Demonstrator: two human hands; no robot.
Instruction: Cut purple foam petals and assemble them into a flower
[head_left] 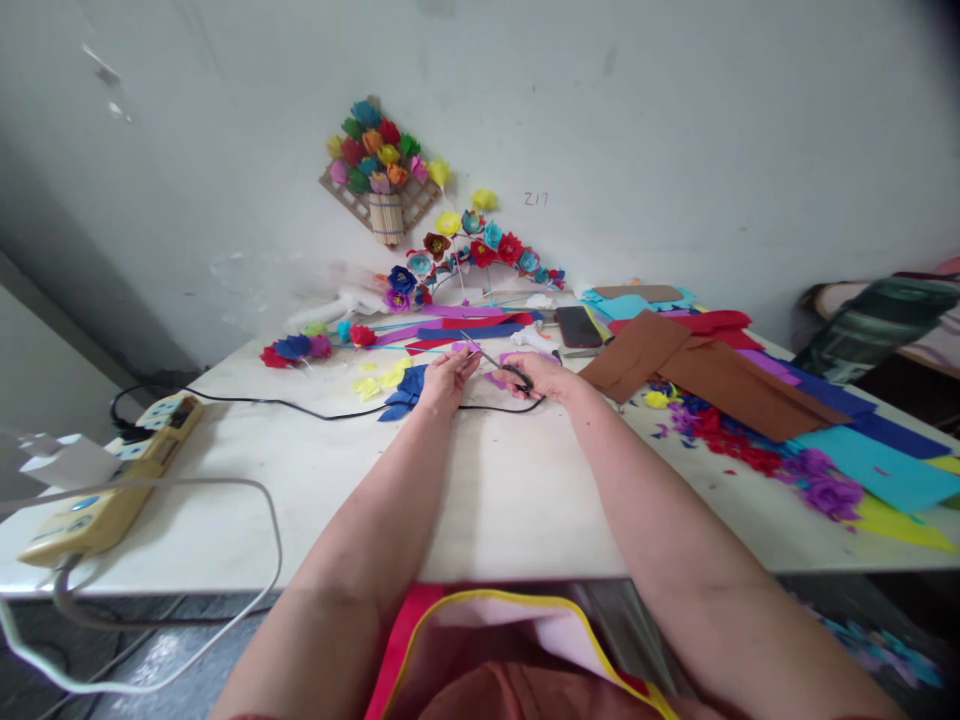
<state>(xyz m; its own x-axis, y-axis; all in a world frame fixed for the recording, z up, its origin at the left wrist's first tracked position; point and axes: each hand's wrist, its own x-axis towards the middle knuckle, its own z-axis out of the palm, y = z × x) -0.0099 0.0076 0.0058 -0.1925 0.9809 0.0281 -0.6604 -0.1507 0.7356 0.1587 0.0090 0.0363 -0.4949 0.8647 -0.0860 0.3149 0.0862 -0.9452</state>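
- Right hand grips scissors; left hand pinches purple paper by their blades.
- Left of scissors: blue petals, black cord.
- Right: brown sheets.
- Beneath: white table; beyond: wall.

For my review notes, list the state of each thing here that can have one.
Left hand: closed on a small purple piece
Right hand: closed around the scissor handles
Scissors: held; blade gap too small to tell
Phone: lying flat, screen dark
Power strip: black plug inserted
Brown sheets: overlapping
Blue petals: loose, beside the left hand
Wall basket: upright, filled with flowers
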